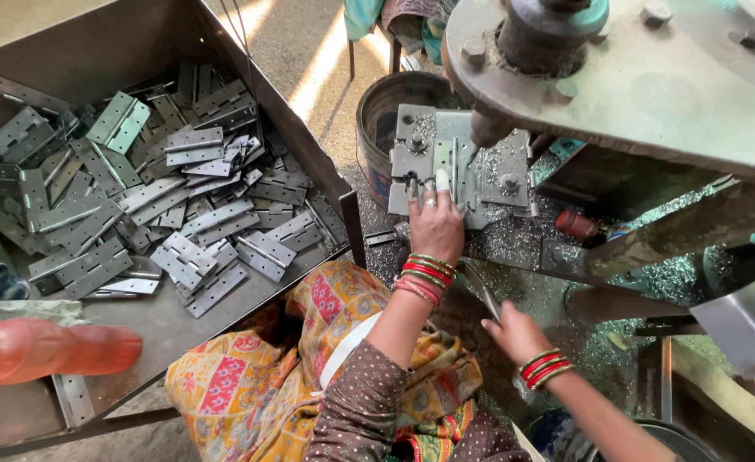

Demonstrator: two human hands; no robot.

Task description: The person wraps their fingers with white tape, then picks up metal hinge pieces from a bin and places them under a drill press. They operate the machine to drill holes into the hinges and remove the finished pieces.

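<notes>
From where I watch, my left hand (435,224) is stretched forward onto the metal plate (458,162) under the big press (651,77). Its fingers are spread and pressed down on a grey hinge (447,162) that lies flat on that plate, just below the press's round shaft; one fingertip wears a white cover. It is pinning the hinge rather than curling round it. Red and green bangles (425,275) sit on that wrist.

My right hand (514,332) is lower, near my lap, closed around a thin metal rod (482,295) that points up and to the left. It also wears bangles at the wrist.

To the left stands a large metal bin (95,51), sloped, holding a heap of loose grey hinges (146,197), some folded, some open. An orange plastic bottle (48,349) lies on its side at the near left edge of the bin; I can make out no label on it. Behind the plate stands a round bucket (386,107) with a blue band of colour low on its wall. A small red cylinder (576,224) lies among metal shavings (514,239) to the right of the plate. A patterned yellow and orange cloth (257,376) covers my lap.
</notes>
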